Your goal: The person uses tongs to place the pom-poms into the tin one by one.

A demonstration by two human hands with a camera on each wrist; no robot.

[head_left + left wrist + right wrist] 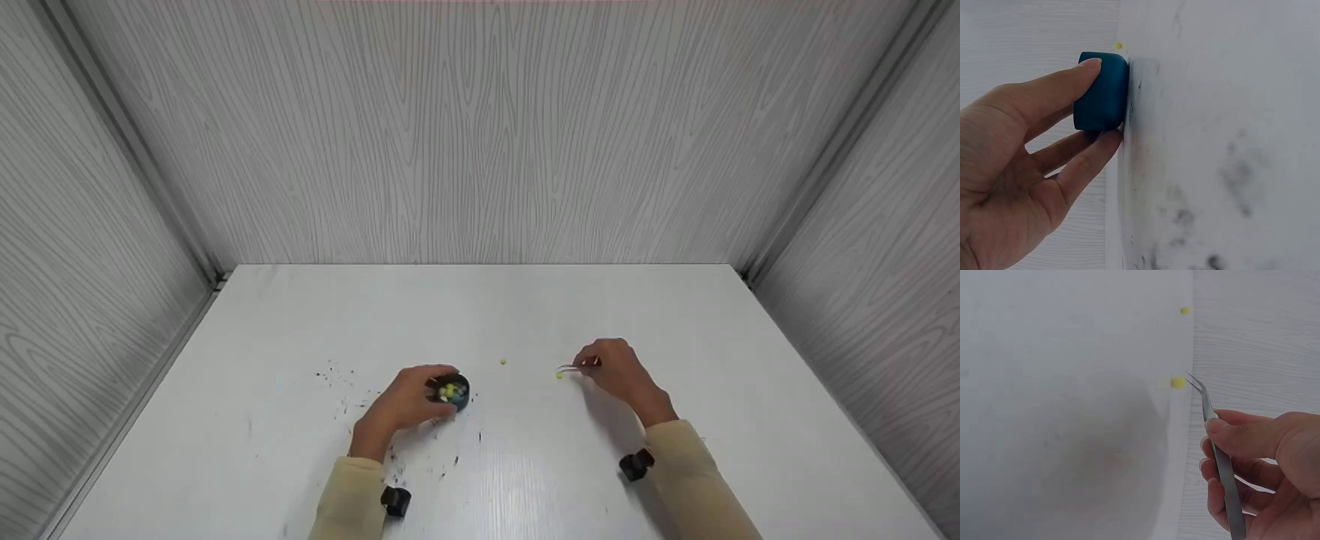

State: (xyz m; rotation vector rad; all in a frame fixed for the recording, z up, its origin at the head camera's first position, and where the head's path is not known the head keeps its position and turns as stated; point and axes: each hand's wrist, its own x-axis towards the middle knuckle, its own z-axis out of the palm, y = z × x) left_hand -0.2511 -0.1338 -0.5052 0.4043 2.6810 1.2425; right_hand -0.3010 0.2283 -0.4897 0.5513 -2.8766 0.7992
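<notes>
Between thumb and fingers, my left hand [409, 401] grips a small dark teal cup [1103, 93] that stands on the table. Several yellow and pale beads [450, 392] lie inside it. My right hand [616, 373] holds bent-tip metal tweezers [1223, 475], their tips slightly apart. Close by the tips, a yellow bead [1178, 383] rests on the table, with a small gap between in the right wrist view. Another yellow bead [503, 361] lies on the table between the two hands, farther from the tweezers.
The white table [360, 307] carries dark specks and smudges [337, 375] around the left hand. Grey wood-grain panels [480, 135] stand behind it and at both sides. Each wrist wears a small black device [636, 465] over a cream sleeve.
</notes>
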